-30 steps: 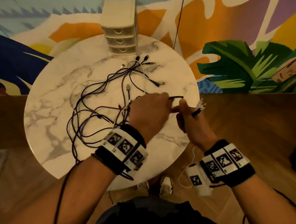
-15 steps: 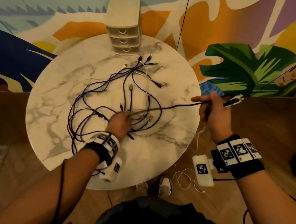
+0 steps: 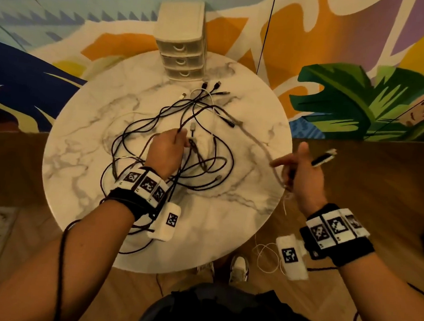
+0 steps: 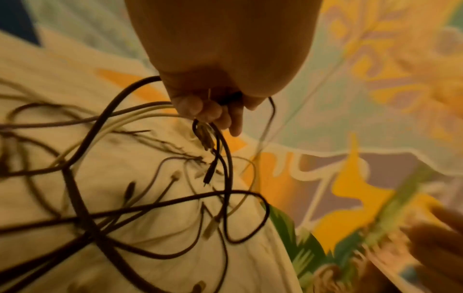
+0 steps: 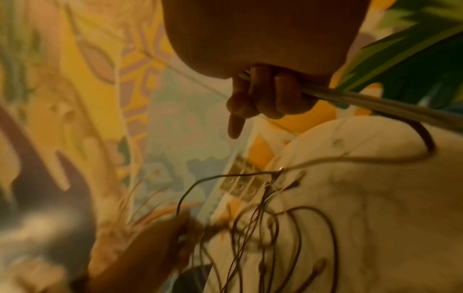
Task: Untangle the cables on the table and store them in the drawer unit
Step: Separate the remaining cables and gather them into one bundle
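While L hand [image 3: 166, 153] grips cables [image 3: 205, 165] mid-table [image 3: 85, 129]; R hand [image 3: 303, 175] off-edge.

The left hand [image 3: 166, 153] is curling its fingers mid-frame, gripping; the right hand [image 3: 303, 175], right of centre, is pinching with forefinger extended.

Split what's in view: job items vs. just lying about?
Job:
cable tangle, gripped by left hand
pulled cable, held by right hand
drawer unit
table

Lying about:
white cord over the floor
shoes
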Demonstrator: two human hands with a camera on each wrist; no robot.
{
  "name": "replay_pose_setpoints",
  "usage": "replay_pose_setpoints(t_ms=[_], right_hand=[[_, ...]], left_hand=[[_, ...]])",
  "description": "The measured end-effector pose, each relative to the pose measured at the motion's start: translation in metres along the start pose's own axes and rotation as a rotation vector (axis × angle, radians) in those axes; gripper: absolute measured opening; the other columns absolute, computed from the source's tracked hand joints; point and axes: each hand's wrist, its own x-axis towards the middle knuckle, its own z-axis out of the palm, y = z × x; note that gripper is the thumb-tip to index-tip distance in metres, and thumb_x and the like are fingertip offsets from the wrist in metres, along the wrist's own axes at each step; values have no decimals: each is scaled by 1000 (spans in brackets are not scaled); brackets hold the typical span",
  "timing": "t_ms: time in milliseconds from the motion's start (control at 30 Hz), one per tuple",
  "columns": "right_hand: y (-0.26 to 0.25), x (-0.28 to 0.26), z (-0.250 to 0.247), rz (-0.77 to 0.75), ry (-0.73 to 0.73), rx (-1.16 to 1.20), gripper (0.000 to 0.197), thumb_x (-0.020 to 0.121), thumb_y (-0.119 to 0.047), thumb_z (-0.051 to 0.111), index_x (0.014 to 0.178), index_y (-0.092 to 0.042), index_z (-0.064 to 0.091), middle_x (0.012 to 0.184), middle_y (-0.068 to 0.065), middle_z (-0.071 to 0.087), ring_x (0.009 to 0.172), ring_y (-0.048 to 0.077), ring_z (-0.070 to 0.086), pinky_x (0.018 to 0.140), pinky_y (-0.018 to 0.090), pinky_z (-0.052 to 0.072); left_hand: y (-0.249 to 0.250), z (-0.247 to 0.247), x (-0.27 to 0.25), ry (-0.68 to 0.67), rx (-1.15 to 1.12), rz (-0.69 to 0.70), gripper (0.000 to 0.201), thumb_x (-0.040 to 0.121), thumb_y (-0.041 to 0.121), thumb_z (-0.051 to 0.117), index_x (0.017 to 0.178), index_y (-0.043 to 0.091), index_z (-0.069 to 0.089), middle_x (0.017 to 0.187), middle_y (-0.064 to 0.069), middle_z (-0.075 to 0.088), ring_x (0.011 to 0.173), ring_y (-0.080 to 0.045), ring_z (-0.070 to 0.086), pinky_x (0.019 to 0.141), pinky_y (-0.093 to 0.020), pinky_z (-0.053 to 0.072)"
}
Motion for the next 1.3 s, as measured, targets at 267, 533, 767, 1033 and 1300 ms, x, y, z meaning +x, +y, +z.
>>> replay_pose_setpoints(t_ms=[267, 533, 767, 1033, 1300], right_hand=[[-13, -1, 78, -60, -350, -291, 54, 99, -43, 37, 91, 0, 70, 47, 2, 52, 42, 8, 47, 58, 28, 41], [-23, -1, 67, -239, -288, -135, 48, 103, -28, 34, 74, -11, 69, 49, 17, 51, 43, 14, 45, 57, 19, 39], [-51, 15, 18, -310, -31, 80, 48, 103, -28, 34, 78, -8, 70, 40, -3, 43, 38, 10, 34, 42, 16, 29], [-60, 31, 3, -303, 219, 315, 52, 103, -35, 28, 80, -8, 65, 38, -6, 42, 36, 10, 30, 39, 20, 22], [0, -6, 80, -47, -287, -146, 39, 100, -41, 35, 95, -18, 67, 53, 2, 50, 46, 7, 45, 53, 21, 35]], left_hand=[[48, 31, -60, -65, 419, 454, 24, 97, 26, 40, 108, 17, 58, 105, 0, 61, 92, -22, 58, 66, -30, 41], [-2, 35, -14, -151, 231, 146, 19, 92, 18, 48, 100, 11, 63, 100, -12, 64, 95, -31, 57, 79, -37, 44], [-34, 12, 16, -171, 171, 94, 20, 93, 16, 51, 93, 3, 67, 94, -17, 62, 89, -32, 58, 75, -31, 40], [-20, 9, 20, -117, 113, 306, 16, 91, 17, 57, 91, 5, 68, 91, -8, 59, 83, -21, 55, 75, -28, 42], [14, 36, -28, -107, 491, 642, 15, 88, 23, 61, 92, 11, 68, 93, -7, 56, 81, -27, 58, 51, -28, 39]])
